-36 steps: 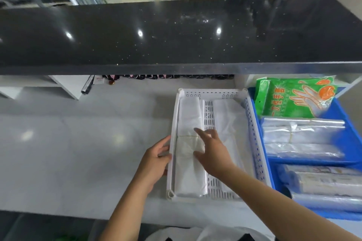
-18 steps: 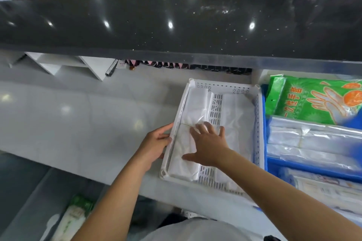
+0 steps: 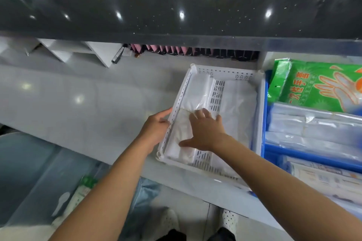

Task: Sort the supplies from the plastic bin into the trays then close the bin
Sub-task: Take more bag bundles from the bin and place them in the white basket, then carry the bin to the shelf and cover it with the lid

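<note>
Right hand lower on the white bag stack — fingers flat; left hand unmoved, fingers straight against white tray.

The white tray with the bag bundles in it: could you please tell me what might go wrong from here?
The white tray sits near the counter's front edge; pressure from the right hand on the left bag bundle could tip or slide it off, though the left hand steadies its side wall. The slippery bags may also spread out of their stack and cover the slotted divider.
</note>
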A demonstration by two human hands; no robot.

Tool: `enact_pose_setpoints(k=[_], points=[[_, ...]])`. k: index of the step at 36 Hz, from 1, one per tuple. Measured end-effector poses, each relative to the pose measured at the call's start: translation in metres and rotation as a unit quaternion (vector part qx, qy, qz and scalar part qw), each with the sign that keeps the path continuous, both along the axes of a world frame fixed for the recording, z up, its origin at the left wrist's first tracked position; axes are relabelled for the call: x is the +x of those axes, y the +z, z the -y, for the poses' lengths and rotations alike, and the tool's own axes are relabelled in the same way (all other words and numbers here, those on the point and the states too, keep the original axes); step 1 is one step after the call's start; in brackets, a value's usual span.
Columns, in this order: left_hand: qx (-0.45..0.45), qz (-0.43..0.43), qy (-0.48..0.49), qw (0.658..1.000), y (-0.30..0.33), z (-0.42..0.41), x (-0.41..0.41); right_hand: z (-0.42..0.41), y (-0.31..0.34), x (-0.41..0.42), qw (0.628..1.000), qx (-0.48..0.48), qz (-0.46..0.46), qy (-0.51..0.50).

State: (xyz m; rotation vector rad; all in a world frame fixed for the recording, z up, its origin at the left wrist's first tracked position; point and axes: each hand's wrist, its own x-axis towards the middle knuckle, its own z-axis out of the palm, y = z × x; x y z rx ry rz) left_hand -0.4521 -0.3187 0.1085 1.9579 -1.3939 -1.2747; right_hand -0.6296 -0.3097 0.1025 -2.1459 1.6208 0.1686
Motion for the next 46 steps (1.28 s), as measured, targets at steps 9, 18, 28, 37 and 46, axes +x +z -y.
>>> enact_pose_setpoints(k=[9, 18, 28, 37, 46], points=[[-0.015, -0.060, -0.057, 0.996, 0.019, -0.023, 0.020, -0.019, 0.031, 0.011, 0.998, -0.005, 0.004, -0.067], [-0.191, 0.056, -0.055, 0.978, -0.004, -0.172, 0.171, -0.122, 0.053, 0.147, 0.945, -0.184, 0.239, -0.124], [0.051, 0.182, 0.129, 0.974, -0.105, -0.351, 0.339, -0.232, -0.043, 0.293, 0.991, 0.069, 0.090, 0.074], [0.128, 0.009, 0.324, 0.937, -0.164, -0.419, 0.375, -0.224, -0.077, 0.339, 0.976, 0.147, -0.011, 0.158], [0.203, -0.105, 0.507, 0.831, -0.180, -0.438, 0.425, -0.181, -0.142, 0.410, 0.948, 0.174, -0.107, 0.243]])
